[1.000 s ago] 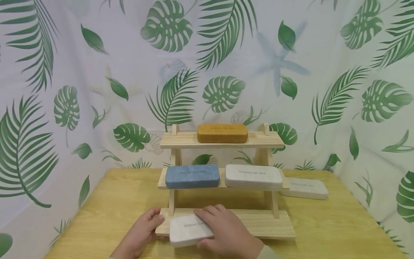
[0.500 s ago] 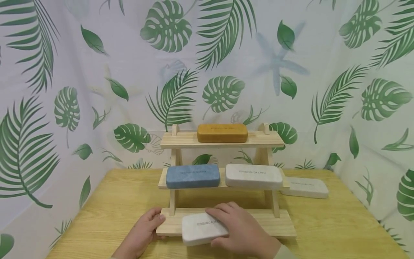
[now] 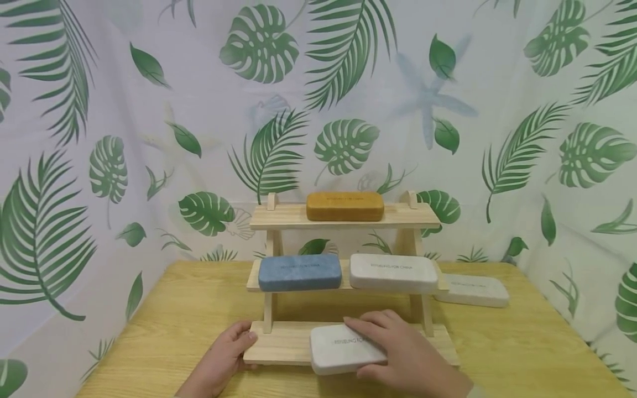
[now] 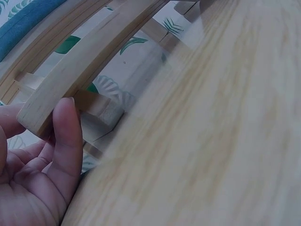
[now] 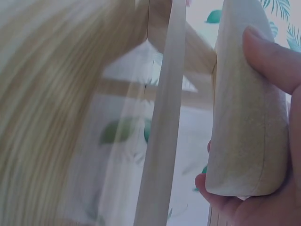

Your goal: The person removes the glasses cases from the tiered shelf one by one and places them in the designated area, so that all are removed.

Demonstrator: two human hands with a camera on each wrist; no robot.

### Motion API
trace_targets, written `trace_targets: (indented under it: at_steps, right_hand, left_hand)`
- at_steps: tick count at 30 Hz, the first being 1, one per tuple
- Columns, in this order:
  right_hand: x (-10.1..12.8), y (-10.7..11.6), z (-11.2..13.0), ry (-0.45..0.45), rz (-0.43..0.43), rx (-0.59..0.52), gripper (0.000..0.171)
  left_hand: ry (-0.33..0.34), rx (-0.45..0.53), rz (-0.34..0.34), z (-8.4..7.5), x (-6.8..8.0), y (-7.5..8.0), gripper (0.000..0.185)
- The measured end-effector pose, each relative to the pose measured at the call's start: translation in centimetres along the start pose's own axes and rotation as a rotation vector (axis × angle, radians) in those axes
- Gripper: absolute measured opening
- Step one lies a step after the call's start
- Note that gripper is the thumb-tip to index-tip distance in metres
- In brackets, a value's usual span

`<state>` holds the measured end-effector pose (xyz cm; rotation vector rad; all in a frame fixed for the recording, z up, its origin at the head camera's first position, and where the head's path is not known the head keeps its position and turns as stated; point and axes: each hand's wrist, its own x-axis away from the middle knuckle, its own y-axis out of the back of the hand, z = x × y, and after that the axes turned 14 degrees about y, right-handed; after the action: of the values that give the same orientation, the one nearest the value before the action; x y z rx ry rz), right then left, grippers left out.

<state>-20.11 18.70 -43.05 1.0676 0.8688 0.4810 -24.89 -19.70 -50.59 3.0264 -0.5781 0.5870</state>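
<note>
My right hand (image 3: 408, 351) grips a white glasses case (image 3: 338, 354) by its right end, over the front of the bottom shelf of a wooden three-tier stand (image 3: 283, 344). In the right wrist view the thumb presses one side of the glasses case (image 5: 240, 117), with fingers wrapped beneath its near end. My left hand (image 3: 224, 356) pinches the left end of that bottom shelf; the left wrist view shows the thumb against the board's edge (image 4: 61, 89). A blue glasses case (image 3: 299, 273) and another white case (image 3: 393, 275) lie side by side on the middle shelf.
An orange glasses case (image 3: 345, 207) rests on the top shelf. Behind the stand's right side, one more white case (image 3: 478, 292) lies on the wooden table (image 3: 199, 298). A leaf-patterned cloth (image 3: 348, 72) hangs around the back and sides.
My right hand has carried the white glasses case rightward along the front of the bottom shelf, from its left part to near the middle. My left hand keeps its hold on the shelf end.
</note>
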Motion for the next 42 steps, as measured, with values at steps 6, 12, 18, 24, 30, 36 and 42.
trace_targets:
  at_steps: [6, 12, 18, 24, 30, 36, 42]
  right_hand:
    - [2.1, 1.1, -1.5, -0.07, 0.015, 0.015, 0.079]
    - [4.1, 2.1, -2.7, -0.094, 0.013, 0.043, 0.075]
    - [6.1, 3.1, -4.2, 0.017, -0.043, 0.125, 0.075]
    - [8.4, 4.8, -5.5, 0.004, -0.05, 0.159, 0.075]
    - [10.7, 6.6, -7.0, -0.035, -0.047, 0.208, 0.078]
    - [13.2, 8.1, -8.9, -0.04, -0.066, 0.262, 0.081]
    - [15.5, 9.0, -11.2, -0.103, -0.039, 0.312, 0.082]
  left_hand:
    - [0.006, 0.0, 0.001, 0.0, 0.0, -0.2, 0.072]
    - [0.004, -0.003, -0.006, 0.0, 0.0, -0.3, 0.071]
    - [0.002, 0.001, -0.013, 0.1, -0.1, -0.2, 0.07]
    - [0.005, 0.006, -0.013, 0.2, -0.2, -0.2, 0.069]
    - [-0.002, 0.006, -0.013, 0.1, -0.1, 0.0, 0.068]
    - [-0.009, -0.004, -0.025, 0.1, -0.1, 0.0, 0.068]
    - [0.0, -0.003, -0.024, 0.1, 0.0, 0.1, 0.069]
